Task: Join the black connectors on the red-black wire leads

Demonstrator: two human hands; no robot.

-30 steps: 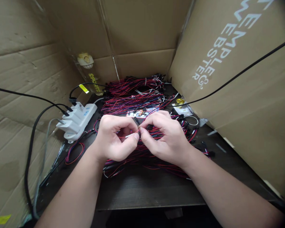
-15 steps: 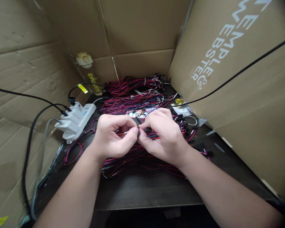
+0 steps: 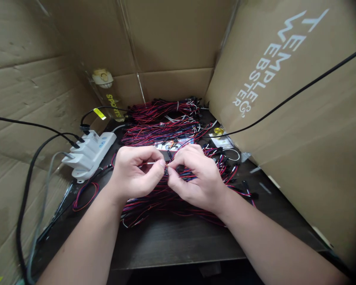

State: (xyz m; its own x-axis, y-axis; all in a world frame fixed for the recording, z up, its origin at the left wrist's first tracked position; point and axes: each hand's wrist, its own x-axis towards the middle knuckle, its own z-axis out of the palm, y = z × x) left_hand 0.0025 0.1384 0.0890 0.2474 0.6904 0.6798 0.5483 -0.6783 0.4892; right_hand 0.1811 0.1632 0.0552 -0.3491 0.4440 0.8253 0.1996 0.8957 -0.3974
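My left hand (image 3: 135,174) and my right hand (image 3: 195,178) meet over a dark table (image 3: 178,241), fingertips almost touching. Together they pinch a thin red and black wire bundle (image 3: 154,163) wrapped with a white tie, the left thumb and forefinger on the tie end and the right fingers closed on the small black connector end. Under both hands lies a loose heap of red and black wires (image 3: 172,198). Beyond the hands lie tied bundles of the same wires (image 3: 163,118) in rows.
A white power strip (image 3: 87,154) with black plugs and cables sits at the left. Cardboard walls enclose the table, the right one printed with white letters (image 3: 267,59). A yellow tape roll (image 3: 218,130) lies at the right, and a black cable (image 3: 284,99) crosses above.
Both hands have shifted slightly left and down in view, still joined on the wire. The white tie end now points out from the left fingers toward the right.
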